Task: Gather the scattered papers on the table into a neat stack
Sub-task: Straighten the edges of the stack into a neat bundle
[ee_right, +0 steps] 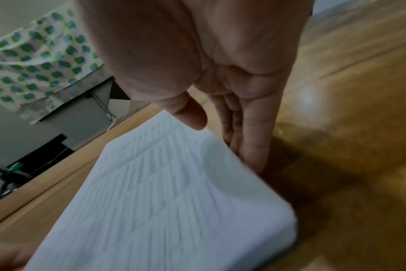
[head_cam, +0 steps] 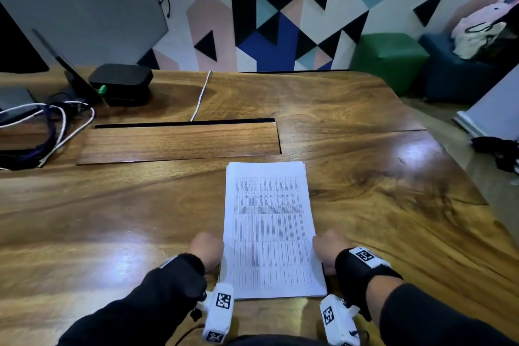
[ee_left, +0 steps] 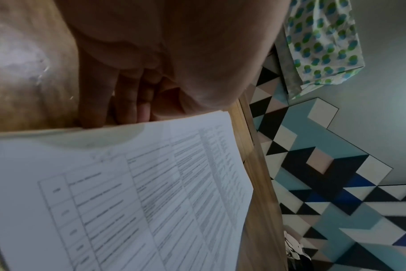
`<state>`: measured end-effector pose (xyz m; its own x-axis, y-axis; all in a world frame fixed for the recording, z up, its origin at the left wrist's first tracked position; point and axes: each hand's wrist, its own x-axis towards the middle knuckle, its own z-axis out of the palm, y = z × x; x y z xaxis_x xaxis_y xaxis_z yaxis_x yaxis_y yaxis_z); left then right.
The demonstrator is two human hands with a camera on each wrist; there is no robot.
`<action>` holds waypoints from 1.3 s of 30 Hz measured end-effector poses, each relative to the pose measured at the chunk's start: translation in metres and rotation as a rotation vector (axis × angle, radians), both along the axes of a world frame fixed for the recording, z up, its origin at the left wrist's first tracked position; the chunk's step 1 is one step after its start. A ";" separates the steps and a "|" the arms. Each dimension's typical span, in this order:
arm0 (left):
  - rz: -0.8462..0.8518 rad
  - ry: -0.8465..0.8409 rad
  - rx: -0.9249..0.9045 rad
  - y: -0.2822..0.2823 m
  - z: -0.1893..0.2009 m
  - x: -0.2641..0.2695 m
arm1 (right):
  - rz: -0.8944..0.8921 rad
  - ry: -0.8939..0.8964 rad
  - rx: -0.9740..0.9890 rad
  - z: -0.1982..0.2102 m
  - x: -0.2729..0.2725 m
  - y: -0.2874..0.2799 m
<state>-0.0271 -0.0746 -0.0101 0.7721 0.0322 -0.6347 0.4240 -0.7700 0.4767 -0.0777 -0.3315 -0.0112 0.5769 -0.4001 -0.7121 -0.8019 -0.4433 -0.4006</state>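
Head | paper stack [head_cam: 271, 230] between hands | left hand [head_cam: 206, 250], right hand [head_cam: 327, 250]: straight fingers seemingly pressing its sides

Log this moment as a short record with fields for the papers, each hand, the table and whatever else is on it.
papers: one stack of printed sheets, flat on the table, edges nearly flush, slight offset at the far end
left hand: at the stack's left edge, fingers straight against it
right hand: at the stack's right edge, fingers straight against it
table: wooden, with a lidded cable slot
other items: black box, tangled cables, far left
loose sheets: none in view
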 end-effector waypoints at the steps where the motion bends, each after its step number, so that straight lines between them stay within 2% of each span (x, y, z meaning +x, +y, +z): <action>1: 0.014 0.023 -0.003 -0.002 -0.002 -0.005 | 0.018 0.001 -0.006 0.005 -0.005 0.003; 3: 0.211 0.064 -0.124 0.000 -0.004 -0.008 | 0.015 -0.018 -0.025 0.016 -0.010 0.005; 4: 0.229 0.028 -0.123 0.008 -0.014 -0.005 | 0.007 -0.012 -0.030 0.015 -0.011 0.003; 6: 0.345 0.056 -0.177 0.015 -0.024 -0.002 | 0.016 -0.019 -0.051 0.011 -0.014 0.000; 7: 0.350 0.059 -0.199 0.017 -0.025 -0.003 | 0.030 -0.009 -0.054 0.009 -0.017 0.000; 10: 0.284 0.086 -0.203 0.015 -0.023 -0.010 | 0.016 -0.004 -0.029 0.003 -0.020 0.005; 15: 0.333 0.051 -0.223 0.018 -0.021 -0.007 | -0.012 -0.026 -0.065 0.009 -0.016 -0.004; 18: 0.288 0.083 -0.219 0.011 -0.014 -0.009 | 0.033 -0.006 -0.064 0.010 -0.013 0.002; 20: 0.286 0.041 -0.215 0.005 -0.004 -0.006 | 0.051 -0.014 -0.073 0.014 -0.009 0.004; 24: 0.270 -0.046 -0.154 -0.007 0.002 0.018 | 0.049 -0.073 -0.107 0.023 0.015 0.000; 27: 0.209 -0.017 -0.106 -0.017 -0.004 0.036 | 0.061 -0.076 -0.094 0.025 0.033 0.004; 30: 0.235 -0.010 -0.085 -0.016 0.000 0.053 | 0.074 -0.070 -0.160 0.024 0.050 -0.003; 34: 0.201 -0.041 -0.028 -0.024 0.005 0.079 | 0.002 -0.168 -0.196 0.030 0.079 -0.007; 37: 0.143 -0.002 -0.004 -0.033 0.002 0.095 | 0.009 -0.132 -0.167 0.026 0.095 -0.005; 39: 0.163 -0.013 -0.011 -0.031 0.005 0.102 | -0.029 -0.127 -0.156 0.025 0.102 -0.010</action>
<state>0.0748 -0.1059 -0.0056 0.7655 0.1511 -0.6255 0.5366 -0.6863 0.4909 0.0246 -0.3410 0.0143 0.6452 -0.5173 -0.5623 -0.7623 -0.4856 -0.4280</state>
